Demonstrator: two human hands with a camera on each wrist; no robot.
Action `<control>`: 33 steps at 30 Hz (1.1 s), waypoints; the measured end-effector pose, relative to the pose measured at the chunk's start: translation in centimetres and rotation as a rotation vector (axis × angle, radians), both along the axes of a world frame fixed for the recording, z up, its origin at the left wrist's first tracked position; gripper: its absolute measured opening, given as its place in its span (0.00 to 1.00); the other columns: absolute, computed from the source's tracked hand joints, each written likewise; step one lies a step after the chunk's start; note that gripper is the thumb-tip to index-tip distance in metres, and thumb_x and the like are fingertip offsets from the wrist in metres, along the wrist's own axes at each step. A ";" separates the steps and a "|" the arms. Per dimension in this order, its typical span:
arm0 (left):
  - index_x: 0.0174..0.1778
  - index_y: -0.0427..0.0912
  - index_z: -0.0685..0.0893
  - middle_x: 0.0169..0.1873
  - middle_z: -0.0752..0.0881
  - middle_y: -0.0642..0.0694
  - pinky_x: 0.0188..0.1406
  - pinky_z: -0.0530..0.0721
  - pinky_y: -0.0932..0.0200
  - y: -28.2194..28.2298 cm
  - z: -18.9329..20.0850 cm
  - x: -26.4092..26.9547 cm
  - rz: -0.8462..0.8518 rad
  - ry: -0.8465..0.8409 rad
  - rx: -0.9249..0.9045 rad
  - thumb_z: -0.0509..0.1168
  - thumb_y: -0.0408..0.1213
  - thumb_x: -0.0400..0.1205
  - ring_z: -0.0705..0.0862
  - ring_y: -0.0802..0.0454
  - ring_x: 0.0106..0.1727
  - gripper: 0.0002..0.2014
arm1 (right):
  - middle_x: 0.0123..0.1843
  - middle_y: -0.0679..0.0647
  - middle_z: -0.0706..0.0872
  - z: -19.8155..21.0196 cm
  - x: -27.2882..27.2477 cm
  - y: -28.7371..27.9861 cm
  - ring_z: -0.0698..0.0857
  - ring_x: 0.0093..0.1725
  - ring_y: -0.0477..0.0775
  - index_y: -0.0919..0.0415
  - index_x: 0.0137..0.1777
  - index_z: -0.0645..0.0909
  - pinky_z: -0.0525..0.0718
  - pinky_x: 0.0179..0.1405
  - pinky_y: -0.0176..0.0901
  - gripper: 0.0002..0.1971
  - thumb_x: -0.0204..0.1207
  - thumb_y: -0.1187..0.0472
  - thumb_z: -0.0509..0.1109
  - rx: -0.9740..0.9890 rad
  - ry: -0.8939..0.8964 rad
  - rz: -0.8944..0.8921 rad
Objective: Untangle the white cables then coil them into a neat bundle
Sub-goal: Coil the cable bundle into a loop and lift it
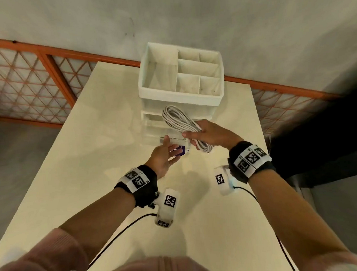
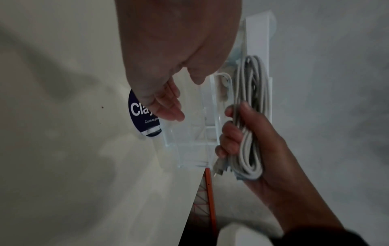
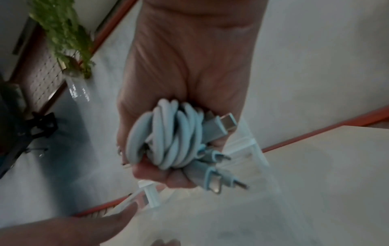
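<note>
A coiled bundle of white cables (image 1: 179, 120) is gripped by my right hand (image 1: 206, 134), fingers wrapped round its middle, just above the open clear drawer (image 1: 159, 134). The right wrist view shows the bundle (image 3: 168, 133) in the right hand's (image 3: 189, 66) fist, with several grey connectors (image 3: 223, 123) sticking out of its end. My left hand (image 1: 164, 154) reaches toward the drawer front with straight fingers and holds nothing. In the left wrist view the left hand's fingers (image 2: 168, 103) hover by the drawer (image 2: 189, 133), beside the bundle (image 2: 250, 93).
A white organizer (image 1: 181, 73) with several top compartments and clear drawers stands at the back of the cream table (image 1: 92, 139). A dark blue label (image 2: 141, 113) lies before the drawer. An orange lattice railing (image 1: 28, 80) runs behind, and a plant (image 3: 63, 33) stands off to the side.
</note>
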State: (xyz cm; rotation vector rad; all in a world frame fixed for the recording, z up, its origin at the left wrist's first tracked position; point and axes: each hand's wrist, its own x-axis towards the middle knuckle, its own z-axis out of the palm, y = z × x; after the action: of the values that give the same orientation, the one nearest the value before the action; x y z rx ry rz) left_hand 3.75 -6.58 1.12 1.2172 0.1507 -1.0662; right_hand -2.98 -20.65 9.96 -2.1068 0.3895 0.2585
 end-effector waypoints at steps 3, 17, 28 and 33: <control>0.49 0.40 0.78 0.43 0.82 0.48 0.44 0.81 0.60 0.3 0.5 0.0 -0.008 -0.005 0.004 0.51 0.51 0.87 0.83 0.55 0.43 0.19 | 0.25 0.43 0.83 -0.5 3.5 -0.4 0.82 0.23 0.34 0.47 0.36 0.78 0.76 0.28 0.23 0.10 0.79 0.56 0.69 -0.158 0.067 0.174; 0.50 0.41 0.79 0.39 0.81 0.49 0.42 0.78 0.59 0.3 0.9 0.0 -0.033 -0.007 0.015 0.50 0.52 0.87 0.83 0.55 0.41 0.20 | 0.48 0.58 0.89 -5.8 6.7 -3.4 0.87 0.48 0.58 0.55 0.60 0.82 0.82 0.49 0.43 0.17 0.74 0.51 0.72 -0.111 0.257 0.039; 0.59 0.40 0.78 0.43 0.82 0.49 0.44 0.79 0.59 0.2 0.8 -0.2 -0.021 -0.030 0.010 0.49 0.52 0.88 0.83 0.53 0.45 0.21 | 0.65 0.61 0.85 -7.0 6.0 -2.2 0.83 0.64 0.60 0.60 0.70 0.77 0.76 0.58 0.41 0.23 0.78 0.51 0.70 -0.295 0.113 0.004; 0.57 0.40 0.79 0.43 0.82 0.48 0.42 0.78 0.60 0.1 0.9 -0.2 -0.007 -0.022 0.005 0.49 0.52 0.88 0.83 0.54 0.44 0.21 | 0.77 0.55 0.73 -7.7 5.8 -2.0 0.67 0.78 0.58 0.53 0.77 0.68 0.58 0.76 0.45 0.31 0.77 0.46 0.69 -0.388 0.049 -0.014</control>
State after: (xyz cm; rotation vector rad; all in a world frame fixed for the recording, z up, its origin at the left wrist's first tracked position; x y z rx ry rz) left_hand 3.55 -6.45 1.99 1.2343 0.1325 -1.0590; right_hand 2.87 -22.69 2.24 -2.4796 0.5165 0.2409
